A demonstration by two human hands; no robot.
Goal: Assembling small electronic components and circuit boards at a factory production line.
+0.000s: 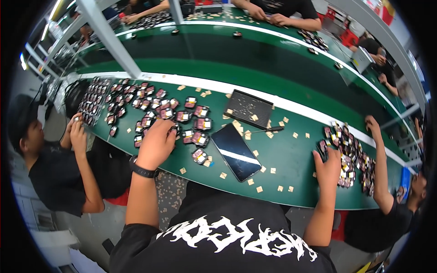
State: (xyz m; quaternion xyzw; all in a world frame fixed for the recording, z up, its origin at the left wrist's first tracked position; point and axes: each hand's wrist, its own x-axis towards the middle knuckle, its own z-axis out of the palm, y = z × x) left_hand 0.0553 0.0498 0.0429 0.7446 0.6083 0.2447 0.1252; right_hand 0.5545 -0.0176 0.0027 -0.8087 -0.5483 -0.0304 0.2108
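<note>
My left hand (157,143), with a dark band on the wrist, reaches into a spread of small black devices (202,123) with pink and white labels. Its fingers curl round one of them, mostly hidden under the hand. On the right side, my right hand (328,166) grips another small black device (323,149) between thumb and fingers, at the near edge of a heaped pile of the same devices (346,157). Between my hands lies a dark-screened phone or tablet (236,152), tilted on the green table.
A black ribbed tray (248,109) and a thin tool with a dark handle (276,129) lie beyond the screen. Beige square scraps (259,189) are scattered about. Co-workers sit left and right; one arm (378,150) reaches near the right pile. A grey post (109,38) rises behind.
</note>
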